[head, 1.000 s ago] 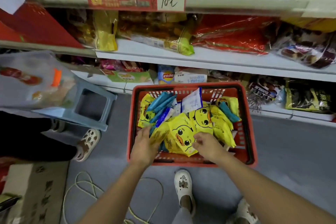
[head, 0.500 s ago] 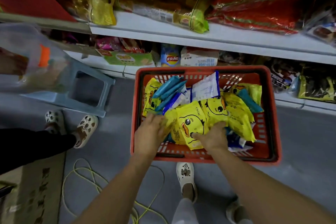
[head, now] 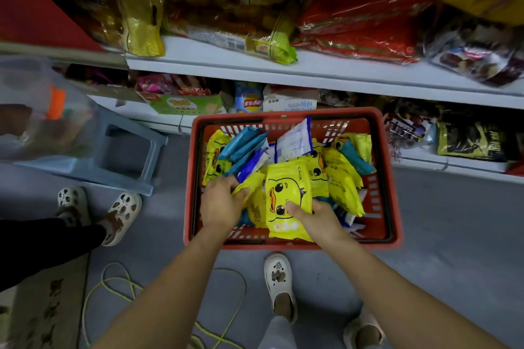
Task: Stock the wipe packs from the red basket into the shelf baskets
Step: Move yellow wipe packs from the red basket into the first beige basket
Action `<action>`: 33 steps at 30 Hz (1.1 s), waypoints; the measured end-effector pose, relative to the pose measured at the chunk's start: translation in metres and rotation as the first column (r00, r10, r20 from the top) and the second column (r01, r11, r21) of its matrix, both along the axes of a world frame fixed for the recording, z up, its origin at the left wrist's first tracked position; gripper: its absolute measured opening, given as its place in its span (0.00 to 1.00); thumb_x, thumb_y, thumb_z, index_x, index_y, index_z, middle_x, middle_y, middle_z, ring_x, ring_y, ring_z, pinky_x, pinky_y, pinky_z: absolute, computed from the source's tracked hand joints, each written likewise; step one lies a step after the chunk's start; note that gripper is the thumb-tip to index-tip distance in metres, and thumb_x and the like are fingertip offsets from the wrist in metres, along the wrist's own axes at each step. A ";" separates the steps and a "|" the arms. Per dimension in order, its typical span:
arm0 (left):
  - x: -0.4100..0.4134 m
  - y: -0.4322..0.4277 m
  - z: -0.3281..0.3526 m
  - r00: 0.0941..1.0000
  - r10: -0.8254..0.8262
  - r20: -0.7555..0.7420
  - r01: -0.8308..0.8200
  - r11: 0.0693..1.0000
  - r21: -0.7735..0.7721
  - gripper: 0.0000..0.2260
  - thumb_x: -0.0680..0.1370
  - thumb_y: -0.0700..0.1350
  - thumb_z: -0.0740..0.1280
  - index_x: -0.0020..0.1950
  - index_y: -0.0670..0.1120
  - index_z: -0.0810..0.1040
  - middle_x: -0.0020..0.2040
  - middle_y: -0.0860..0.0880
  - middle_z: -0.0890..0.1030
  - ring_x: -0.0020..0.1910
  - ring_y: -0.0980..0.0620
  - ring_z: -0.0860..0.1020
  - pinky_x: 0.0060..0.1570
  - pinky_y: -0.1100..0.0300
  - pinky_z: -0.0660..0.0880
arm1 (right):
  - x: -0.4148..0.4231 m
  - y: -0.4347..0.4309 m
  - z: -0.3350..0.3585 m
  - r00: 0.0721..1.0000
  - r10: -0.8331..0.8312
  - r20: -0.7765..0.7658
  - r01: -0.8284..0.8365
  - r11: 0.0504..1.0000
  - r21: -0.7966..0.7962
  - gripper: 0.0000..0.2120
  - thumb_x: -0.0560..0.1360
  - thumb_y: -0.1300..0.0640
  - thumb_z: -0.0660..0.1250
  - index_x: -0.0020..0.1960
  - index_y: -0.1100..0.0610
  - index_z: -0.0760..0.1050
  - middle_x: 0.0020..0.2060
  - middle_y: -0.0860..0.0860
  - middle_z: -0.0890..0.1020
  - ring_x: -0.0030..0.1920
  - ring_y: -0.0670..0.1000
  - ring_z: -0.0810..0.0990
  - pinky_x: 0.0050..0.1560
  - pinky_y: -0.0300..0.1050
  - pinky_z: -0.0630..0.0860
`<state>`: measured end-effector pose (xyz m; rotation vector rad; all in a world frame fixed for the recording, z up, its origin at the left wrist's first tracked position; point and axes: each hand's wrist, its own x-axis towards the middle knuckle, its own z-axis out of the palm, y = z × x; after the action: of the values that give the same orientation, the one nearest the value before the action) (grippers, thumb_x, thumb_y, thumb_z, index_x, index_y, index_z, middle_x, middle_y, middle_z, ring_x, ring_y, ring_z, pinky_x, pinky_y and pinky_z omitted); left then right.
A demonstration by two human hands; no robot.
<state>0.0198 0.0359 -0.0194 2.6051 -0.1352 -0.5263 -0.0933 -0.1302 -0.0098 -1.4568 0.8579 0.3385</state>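
Note:
A red basket (head: 392,178) stands on the grey floor below me, filled with several yellow duck-print wipe packs plus blue and white packs (head: 246,147). My right hand (head: 320,218) grips the lower edge of one yellow duck pack (head: 286,195), thumb on its face, the pack tilted up over the pile. My left hand (head: 221,204) is closed on another yellow pack (head: 245,188) at the basket's left side. No shelf baskets are in view.
White shelves (head: 312,73) of bagged snacks rise behind the basket. A blue plastic stool (head: 119,156) lies left of it under a clear bag (head: 37,110). Another person's legs and sandals (head: 99,212) stand at left. A yellow-green cord (head: 119,286) loops on the floor.
My right hand has taken hold of a yellow duck pack and raised it over the pile. My left hand has closed on a second yellow pack. The view shifted slightly.

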 end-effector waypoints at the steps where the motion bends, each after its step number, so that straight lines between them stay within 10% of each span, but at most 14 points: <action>1: -0.006 -0.003 0.010 1.000 0.023 0.004 -0.022 0.995 -0.095 0.11 0.76 0.48 0.71 0.40 0.46 0.71 0.40 0.49 0.76 0.42 0.47 0.76 0.38 0.57 0.69 | -0.006 -0.008 0.010 1.000 -0.003 0.024 0.003 1.000 0.026 0.03 0.76 0.55 0.68 0.49 0.50 0.79 0.43 0.43 0.83 0.45 0.41 0.80 0.41 0.27 0.74; 6: -0.051 -0.040 0.082 0.980 0.171 -0.101 -0.197 0.891 -0.408 0.10 0.81 0.45 0.64 0.43 0.42 0.68 0.34 0.49 0.70 0.31 0.56 0.68 0.33 0.62 0.69 | -0.046 -0.058 0.067 0.990 -0.073 0.118 0.056 0.988 0.143 0.12 0.75 0.57 0.70 0.58 0.52 0.78 0.51 0.49 0.85 0.52 0.51 0.83 0.56 0.52 0.79; 15: -0.142 -0.195 0.178 0.769 0.082 -0.634 -0.613 0.373 -0.696 0.10 0.83 0.49 0.60 0.58 0.48 0.77 0.50 0.45 0.86 0.48 0.46 0.85 0.46 0.49 0.80 | -0.116 -0.174 0.177 0.869 -0.440 0.226 0.361 0.877 0.318 0.09 0.78 0.59 0.63 0.55 0.57 0.78 0.45 0.55 0.86 0.38 0.53 0.84 0.31 0.43 0.78; 19: -0.185 -0.261 0.210 0.757 -0.131 -0.640 -0.574 0.334 -0.748 0.22 0.75 0.56 0.66 0.64 0.43 0.76 0.57 0.41 0.83 0.56 0.41 0.82 0.56 0.44 0.77 | -0.153 -0.233 0.211 0.815 -0.473 0.334 0.386 0.874 0.296 0.09 0.76 0.63 0.66 0.55 0.57 0.76 0.50 0.55 0.85 0.45 0.55 0.85 0.39 0.49 0.81; 33: -0.186 -0.428 0.282 0.870 -0.122 -0.477 -0.393 0.410 -0.823 0.11 0.79 0.45 0.66 0.58 0.41 0.79 0.51 0.40 0.85 0.50 0.40 0.84 0.50 0.45 0.80 | -0.176 -0.389 0.277 0.700 -0.565 0.437 0.463 0.824 0.326 0.09 0.77 0.55 0.65 0.54 0.59 0.77 0.48 0.57 0.85 0.45 0.55 0.84 0.45 0.51 0.80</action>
<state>-0.1667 -0.3919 0.2630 1.3112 -0.0120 -0.7406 -0.2694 -0.5196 0.2672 -0.9858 0.7244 -0.3883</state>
